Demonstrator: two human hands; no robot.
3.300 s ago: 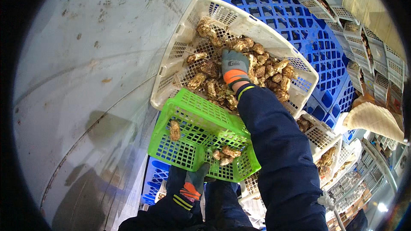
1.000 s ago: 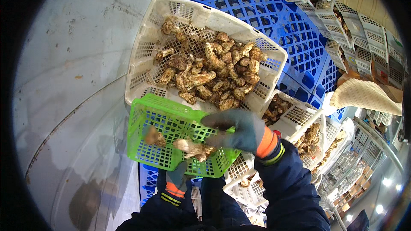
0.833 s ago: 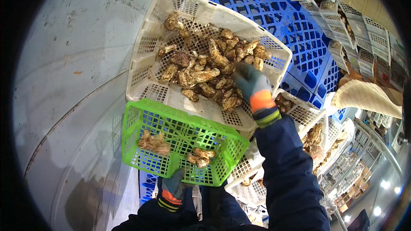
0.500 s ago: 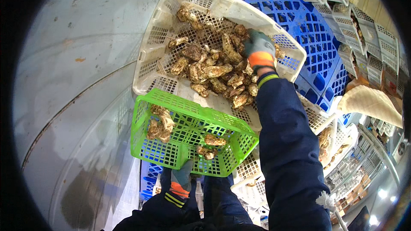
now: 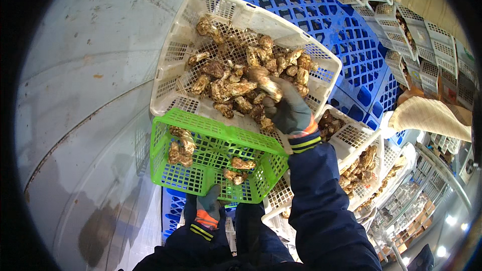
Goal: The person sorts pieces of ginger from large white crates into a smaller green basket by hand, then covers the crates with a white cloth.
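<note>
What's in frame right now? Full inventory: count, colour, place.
Large crate: one, white, upper centre
Crate mushrooms: many, brown and cream, inside the large crate
Basket: one, green, below the large crate
Basket mushrooms: a few, brown, two groups
Lattice platform: count unclear, blue, behind the large crate
Other crates: many, white, right side
Curved sheet: one, tan, right
Wall: one, grey, left
Sleeves: two, navy, bottom
Left hand: one, grey-orange glove, holding the basket's near edge
Right hand: one, grey-orange glove, holding a blurred mushroom

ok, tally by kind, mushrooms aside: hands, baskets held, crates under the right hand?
Hands: 2 (left hand, right hand)
Baskets: 1 (green basket)
Crates: 1 (white crate)
Total: 4
</note>
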